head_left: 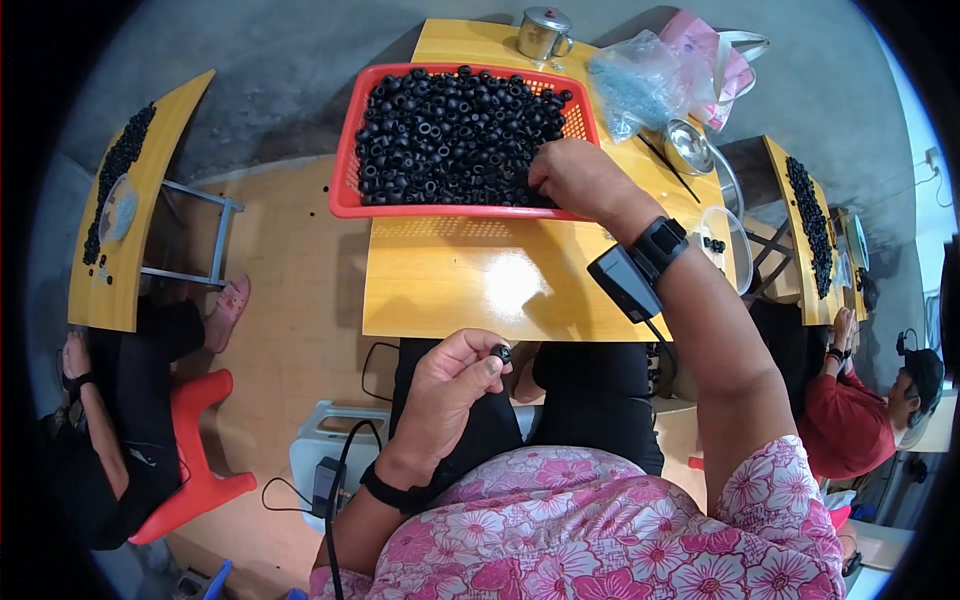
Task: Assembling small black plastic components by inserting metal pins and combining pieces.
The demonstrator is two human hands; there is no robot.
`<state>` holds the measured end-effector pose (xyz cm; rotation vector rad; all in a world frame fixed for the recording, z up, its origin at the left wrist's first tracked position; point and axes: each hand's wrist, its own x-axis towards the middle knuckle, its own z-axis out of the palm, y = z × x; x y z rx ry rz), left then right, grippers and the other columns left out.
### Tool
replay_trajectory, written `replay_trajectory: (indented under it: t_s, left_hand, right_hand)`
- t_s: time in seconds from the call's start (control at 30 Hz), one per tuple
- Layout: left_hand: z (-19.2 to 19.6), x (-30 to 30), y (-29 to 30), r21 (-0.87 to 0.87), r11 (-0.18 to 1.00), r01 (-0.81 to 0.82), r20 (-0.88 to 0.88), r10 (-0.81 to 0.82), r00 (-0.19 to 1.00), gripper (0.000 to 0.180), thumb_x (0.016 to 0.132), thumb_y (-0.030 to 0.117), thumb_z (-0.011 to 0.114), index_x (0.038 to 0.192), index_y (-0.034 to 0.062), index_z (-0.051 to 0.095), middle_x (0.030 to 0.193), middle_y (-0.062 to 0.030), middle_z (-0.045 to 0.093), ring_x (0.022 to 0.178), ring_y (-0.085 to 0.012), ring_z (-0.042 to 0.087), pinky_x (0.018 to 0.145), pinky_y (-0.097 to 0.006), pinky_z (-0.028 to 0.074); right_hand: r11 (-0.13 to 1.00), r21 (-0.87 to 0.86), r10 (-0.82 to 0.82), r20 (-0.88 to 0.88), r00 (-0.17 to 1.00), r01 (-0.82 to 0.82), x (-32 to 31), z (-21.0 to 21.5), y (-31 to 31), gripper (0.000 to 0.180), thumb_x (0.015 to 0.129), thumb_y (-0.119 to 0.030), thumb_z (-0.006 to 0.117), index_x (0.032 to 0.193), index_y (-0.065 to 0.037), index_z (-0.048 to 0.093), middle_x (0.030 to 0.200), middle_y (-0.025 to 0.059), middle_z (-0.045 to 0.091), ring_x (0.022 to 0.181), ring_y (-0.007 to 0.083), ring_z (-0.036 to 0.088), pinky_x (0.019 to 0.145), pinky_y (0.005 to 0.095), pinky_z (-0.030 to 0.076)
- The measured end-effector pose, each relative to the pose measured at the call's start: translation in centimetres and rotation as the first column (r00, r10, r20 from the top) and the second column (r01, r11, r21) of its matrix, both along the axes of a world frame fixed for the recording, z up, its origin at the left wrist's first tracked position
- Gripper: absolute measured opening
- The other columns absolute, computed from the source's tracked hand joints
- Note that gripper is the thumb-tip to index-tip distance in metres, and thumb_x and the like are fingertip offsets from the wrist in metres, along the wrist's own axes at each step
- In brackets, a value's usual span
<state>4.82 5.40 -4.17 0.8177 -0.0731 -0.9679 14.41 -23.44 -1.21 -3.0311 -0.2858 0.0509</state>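
My left hand (pixel 450 385) is closed, pinching a small black ring-like piece (pixel 501 352) between thumb and forefinger, just off the table's near edge. Over the right side of a red plastic basket (pixel 350 150), my right hand (pixel 580 178) reaches down with curled fingers. Its fingertips touch the heap of small black round pieces (pixel 450 125), many with a hole through them. What those fingertips grip, if anything, is hidden among the pieces.
The basket stands on a yellow table (pixel 430 290). Around its far and right sides are a metal mug (pixel 545 35), a clear plastic bag (pixel 635 80), a metal bowl (pixel 688 145) and a clear tub (pixel 738 250). Co-workers sit at the left and right tables.
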Motion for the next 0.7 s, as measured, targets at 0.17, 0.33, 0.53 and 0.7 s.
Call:
replay_trajectory:
  t_s: [0.17,0.33,0.53,0.7]
  left_hand:
    - [-0.2,0.2,-0.2,0.002,1.000,-0.017,0.008,0.017,1.000,0.017,0.089,0.013,0.062,0.103,0.0041,0.057,0.089,-0.0021,0.059,0.077,-0.0083,0.055,0.075,-0.024,0.048]
    - [-0.2,0.0,-0.2,0.013,1.000,-0.019,0.042,0.018,0.999,0.016,0.089,0.012,0.061,0.102,0.0042,0.057,0.089,-0.0026,0.059,0.076,-0.0084,0.054,0.074,-0.024,0.048]
    - [0.6,-0.6,0.2,0.025,0.999,-0.044,0.062,0.042,0.997,0.013,0.090,0.012,0.059,0.101,0.0047,0.057,0.089,-0.0027,0.057,0.075,-0.0085,0.053,0.073,-0.024,0.047]
    - [0.6,-1.2,1.0,0.013,0.995,-0.098,0.074,0.097,0.993,0.013,0.091,0.013,0.059,0.101,0.0051,0.057,0.088,-0.0022,0.057,0.074,-0.0085,0.051,0.072,-0.025,0.047]
  right_hand:
    - [0.998,-0.060,-0.025,-0.075,0.997,0.021,0.6,1.0,1.0,0.014,0.070,-0.005,0.060,0.080,-0.005,0.070,0.081,0.0168,0.066,0.082,0.0341,0.063,0.073,0.0420,0.052]
    - [0.995,-0.104,0.000,-0.073,0.997,-0.008,1.0,1.4,1.5,0.016,0.067,-0.006,0.058,0.078,-0.005,0.068,0.079,0.0174,0.065,0.079,0.0343,0.063,0.070,0.0424,0.051]
    - [0.997,0.057,-0.057,0.051,0.997,0.054,-0.5,2.1,0.7,0.016,0.068,-0.005,0.059,0.082,-0.003,0.068,0.077,0.0162,0.065,0.073,0.0308,0.064,0.066,0.0386,0.051]
    - [0.723,0.675,-0.223,0.023,0.975,0.149,-6.6,4.6,2.9,0.011,0.073,-0.001,0.066,0.084,0.002,0.065,0.073,0.0005,0.062,0.069,0.0054,0.057,0.061,0.0204,0.045]
